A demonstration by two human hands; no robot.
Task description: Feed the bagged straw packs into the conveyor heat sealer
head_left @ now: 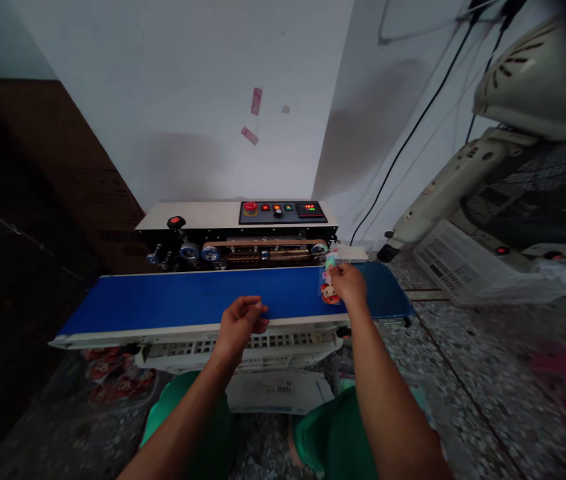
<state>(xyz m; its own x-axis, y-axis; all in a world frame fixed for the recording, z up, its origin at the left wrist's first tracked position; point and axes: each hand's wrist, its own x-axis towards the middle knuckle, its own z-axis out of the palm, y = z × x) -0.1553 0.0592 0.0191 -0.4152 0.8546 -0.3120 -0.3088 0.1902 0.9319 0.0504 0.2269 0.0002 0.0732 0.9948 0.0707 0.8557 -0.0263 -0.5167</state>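
Note:
At the right part of the blue conveyor belt point(163, 301), my right hand point(349, 283) pinches a small clear plastic packet point(330, 293). A red-and-cream cartoon face shows at the packet's lower end, with pastel colours above it. The packet's upper end is close to the right end of the sealing machine's point(233, 219) roller band. My left hand point(243, 321) hovers over the belt's front edge, its fingers curled loosely together, and I see nothing in them. The machine's panel has a red stop button point(250, 208) and a lit display point(309, 208).
Under the belt are a white slatted basket point(187, 360) and a white carton point(277, 393). Bagged red cartoon pieces point(117, 380) lie at the lower left. On the right stand a pale jointed machine arm point(447, 173) and a white crate point(463, 260). A black cable point(415, 130) runs down the wall.

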